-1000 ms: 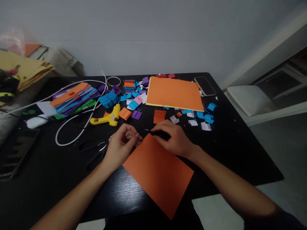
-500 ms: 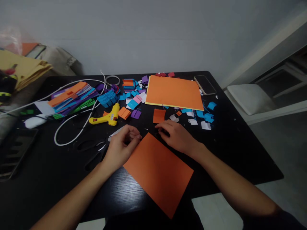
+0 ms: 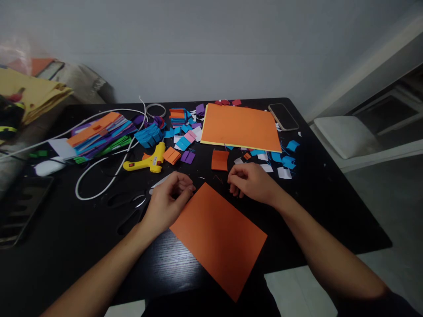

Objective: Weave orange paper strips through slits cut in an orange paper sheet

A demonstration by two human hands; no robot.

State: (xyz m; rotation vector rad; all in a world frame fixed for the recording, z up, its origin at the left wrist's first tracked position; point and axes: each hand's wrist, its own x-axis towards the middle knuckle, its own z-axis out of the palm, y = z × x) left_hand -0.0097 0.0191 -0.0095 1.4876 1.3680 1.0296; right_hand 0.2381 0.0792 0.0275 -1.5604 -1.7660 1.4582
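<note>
A plain orange paper sheet (image 3: 218,237) lies turned at an angle on the black table before me. Beside its upper left edge rests my left hand (image 3: 173,193), loosely curled with a gap between thumb and fingers and nothing seen in it. My right hand (image 3: 247,180) is over the table, right of the sheet's top corner, its fingertips bent together and pointing down; whatever they may hold is too small to make out. A small folded orange paper piece (image 3: 220,160) lies between and beyond the hands. Scissors (image 3: 132,204) with black handles lie partly under my left hand.
A yellow glue gun (image 3: 147,162) lies left of centre, near a looping white cable (image 3: 99,196). Stacked orange sheets (image 3: 241,127) sit at the back, with blue and white paper pieces (image 3: 287,163) around them. A phone (image 3: 283,117) is at the back right, bundled coloured strips (image 3: 102,134) back left.
My right hand has moved right, away from the sheet's top corner, and its fingers have drawn together. Small thin scraps now show where it was. My left hand and the sheet stay put.
</note>
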